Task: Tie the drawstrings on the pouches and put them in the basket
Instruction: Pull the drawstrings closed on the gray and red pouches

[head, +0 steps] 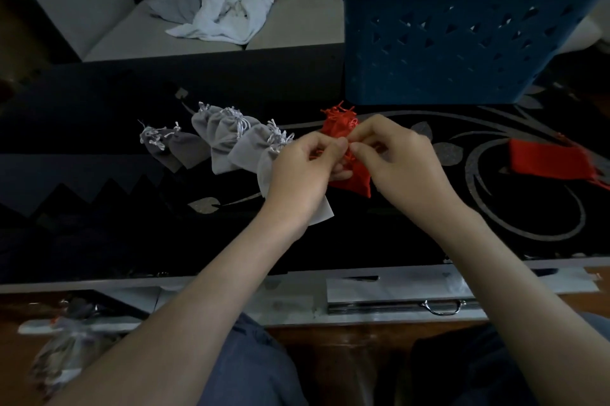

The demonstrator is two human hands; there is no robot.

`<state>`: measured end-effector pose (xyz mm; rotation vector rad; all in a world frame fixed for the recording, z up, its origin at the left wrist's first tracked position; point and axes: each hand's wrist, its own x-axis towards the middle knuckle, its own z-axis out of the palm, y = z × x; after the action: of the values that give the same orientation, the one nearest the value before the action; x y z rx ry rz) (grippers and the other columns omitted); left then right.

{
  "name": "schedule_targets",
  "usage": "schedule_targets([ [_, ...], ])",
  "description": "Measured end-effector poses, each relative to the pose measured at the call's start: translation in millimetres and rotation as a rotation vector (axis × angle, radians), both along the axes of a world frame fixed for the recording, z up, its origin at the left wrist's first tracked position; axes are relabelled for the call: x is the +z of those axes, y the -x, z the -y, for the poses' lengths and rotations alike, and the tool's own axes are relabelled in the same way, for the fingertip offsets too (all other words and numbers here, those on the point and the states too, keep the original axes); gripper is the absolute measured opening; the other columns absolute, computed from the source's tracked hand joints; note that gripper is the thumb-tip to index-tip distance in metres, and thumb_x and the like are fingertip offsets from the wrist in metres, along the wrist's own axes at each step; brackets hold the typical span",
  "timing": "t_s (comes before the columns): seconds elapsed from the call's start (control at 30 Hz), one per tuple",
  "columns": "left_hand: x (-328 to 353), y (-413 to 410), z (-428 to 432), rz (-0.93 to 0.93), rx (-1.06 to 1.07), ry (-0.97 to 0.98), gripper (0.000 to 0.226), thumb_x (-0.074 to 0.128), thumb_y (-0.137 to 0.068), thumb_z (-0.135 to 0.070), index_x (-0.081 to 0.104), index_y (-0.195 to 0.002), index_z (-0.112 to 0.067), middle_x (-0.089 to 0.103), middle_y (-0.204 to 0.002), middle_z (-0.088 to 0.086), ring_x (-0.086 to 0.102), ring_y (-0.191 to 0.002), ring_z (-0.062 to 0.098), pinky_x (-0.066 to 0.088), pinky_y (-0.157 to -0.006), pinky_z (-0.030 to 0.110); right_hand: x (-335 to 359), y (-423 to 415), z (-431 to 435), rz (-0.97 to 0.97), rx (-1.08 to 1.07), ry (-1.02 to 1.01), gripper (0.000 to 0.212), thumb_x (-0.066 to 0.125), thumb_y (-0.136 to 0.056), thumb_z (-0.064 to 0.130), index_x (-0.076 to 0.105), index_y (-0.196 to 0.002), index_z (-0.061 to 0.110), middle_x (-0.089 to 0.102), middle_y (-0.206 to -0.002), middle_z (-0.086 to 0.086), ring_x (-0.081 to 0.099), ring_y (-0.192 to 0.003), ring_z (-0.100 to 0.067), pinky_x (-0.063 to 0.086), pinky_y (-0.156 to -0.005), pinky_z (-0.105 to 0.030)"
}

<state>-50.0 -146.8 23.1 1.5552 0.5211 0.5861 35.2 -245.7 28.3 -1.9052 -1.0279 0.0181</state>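
Fingers [336, 145] of both hands are curled in and meet fingertip to fingertip at frame centre, pinching the red drawstring [349, 154]. We can't tell whether a knot is formed yet; the tips hide it.

Left to right:
- Upper left: crumpled white cloth [224, 9] on a pale sofa. Not ours.
- Left of centre: row of grey pouches [227, 138] on the black table [99, 128], overlapping, mouths cinched, cord ends sticking up. They look tied but aren't in the basket.
- Left hand [307, 167] sits over the rightmost grey pouch, thumb and forefinger on the cord.
- Red pouch [350, 186] is at centre, body hanging below the fingertips, between the hands, frilled mouth showing above them.
- Right hand [402, 161] mirrors the left, pinching from the other side.
- Right edge: second red pouch [548, 159], flat on the table, looks untied.
- Upper right: blue basket [462, 42] on the table's far side, well apart from the hands. We can't see what's in it.

Handling, our read: the pouch is light, soft, limp cloth with no stiffness and nothing fragile. The cord is thin and probably slips, so we grip it close to the neck, one end per hand, and pull the ends apart to seat the knot. For the drop we take it by the cinched neck; the body just dangles.
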Motion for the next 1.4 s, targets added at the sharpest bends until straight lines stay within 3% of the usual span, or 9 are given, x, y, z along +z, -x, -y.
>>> schedule_targets([
  [0.1, 1.1, -0.5, 0.2, 0.007, -0.009, 0.071, 0.021, 0.057, -0.094, -0.013, 0.063, -0.074, -0.009, 0.059, -0.065, -0.001, 0.058, -0.057, 0.001, 0.051, -0.06, 0.016, -1.8, -2.1, 0.7, 0.115, -0.023, 0.012, 0.002, 0.06, -0.088, 0.012, 0.062, -0.088, 0.013, 0.064, -0.081, 0.001, 0.058, -0.085, -0.015, 0.044, -0.081, -0.027],
  [0.23, -0.4, -1.9, -2.1, -0.056, -0.047, 0.094, 0.023, 0.056, -0.095, -0.013, 0.064, -0.073, -0.011, 0.06, -0.061, -0.006, 0.053, -0.052, -0.002, 0.046, -0.054, 0.013, -1.6, -4.9, 1.8, 0.169, -0.036, 0.011, 0.004, 0.06, -0.088, 0.013, 0.06, -0.086, 0.016, 0.061, -0.081, -0.001, 0.053, -0.082, -0.013, 0.038, -0.072, -0.014],
  [0.47, 1.0, -3.6, -1.3, -0.02, 0.009, 0.142, 0.022, 0.057, -0.092, -0.008, 0.067, -0.074, -0.013, 0.064, -0.061, -0.008, 0.055, -0.054, -0.004, 0.042, -0.054, 0.011, 2.9, 0.9, -2.5, -0.154, 0.027, 0.054, 0.014, 0.062, -0.088, 0.031, 0.056, -0.098, 0.022, 0.058, -0.073, 0.008, 0.051, -0.065, 0.007, 0.037, -0.062, -0.006],
  [0.7, 2.3, -4.6, 2.9, 0.099, 0.075, 0.229, 0.011, 0.06, -0.089, -0.005, 0.066, -0.08, -0.008, 0.067, -0.073, 0.003, 0.064, -0.067, 0.007, 0.051, -0.067, 0.018, -4.8, 8.7, -9.3, -0.286, -0.001, 0.073, 0.014, 0.061, -0.09, 0.026, 0.062, -0.076, 0.021, 0.059, -0.07, 0.008, 0.051, -0.066, -0.003, 0.036, -0.059, -0.015],
  [0.87, 2.3, -1.9, 1.4, 0.081, 0.058, 0.034, 0.01, 0.062, -0.09, -0.01, 0.068, -0.082, -0.012, 0.068, -0.079, 0.001, 0.063, -0.078, 0.011, 0.051, -0.079, 0.028, -1.1, 7.5, -6.8, -0.237, -0.012, 0.042, 0.018, 0.061, -0.09, 0.02, 0.056, -0.073, 0.015, 0.058, -0.068, 0.001, 0.048, -0.061, -0.006, 0.036, -0.056, -0.016],
  [0.97, 7.8, 1.1, -1.7, 0.091, 0.056, -0.089, 0.011, 0.062, -0.091, -0.016, 0.07, -0.084, -0.015, 0.069, -0.079, -0.003, 0.064, -0.081, 0.011, 0.051, -0.081, 0.03, 2.5, 6.8, -5.7, -0.364, 0.051, -0.037, 0.022, 0.06, -0.091, 0.018, 0.054, -0.069, 0.016, 0.051, -0.062, 0.0, 0.045, -0.058, -0.009, 0.037, -0.058, -0.026],
  [1.13, 10.8, 1.6, -10.7, 0.097, 0.058, -0.317, 0.015, 0.059, -0.088, -0.036, 0.071, -0.082, -0.03, 0.068, -0.079, -0.009, 0.063, -0.091, 0.021, 0.05, -0.089, 0.048, 6.8, 9.8, -5.1, -0.565, 0.204, -0.193, 0.027, 0.054, -0.094, 0.012, 0.057, -0.068, 0.019, 0.046, -0.062, -0.003, 0.04, -0.056, -0.009, 0.033, -0.054, -0.021],
  [1.27, 17.9, 1.3, -7.1, 0.225, -0.076, 0.175, 0.021, 0.056, -0.09, -0.008, 0.068, -0.073, -0.011, 0.063, -0.066, -0.003, 0.059, -0.066, 0.006, 0.05, -0.07, 0.02, 9.6, 9.6, -2.6, -0.665, 0.274, -0.216, 0.026, 0.05, -0.095, 0.012, 0.057, -0.071, 0.016, 0.052, -0.057, 0.007, 0.045, -0.051, -0.002, 0.037, -0.05, -0.014],
  [1.4, 16.0, -1.2, -13.8, 0.222, -0.218, 0.427, 0.012, 0.059, -0.075, -0.013, 0.07, -0.069, -0.012, 0.062, -0.062, -0.002, 0.057, -0.06, 0.004, 0.046, -0.067, 0.018, 6.7, 4.9, -1.4, -0.752, 0.334, -0.24, 0.02, 0.056, -0.09, 0.023, 0.061, -0.07, 0.019, 0.053, -0.069, -0.004, 0.045, -0.064, -0.02, 0.034, -0.061, -0.028],
])
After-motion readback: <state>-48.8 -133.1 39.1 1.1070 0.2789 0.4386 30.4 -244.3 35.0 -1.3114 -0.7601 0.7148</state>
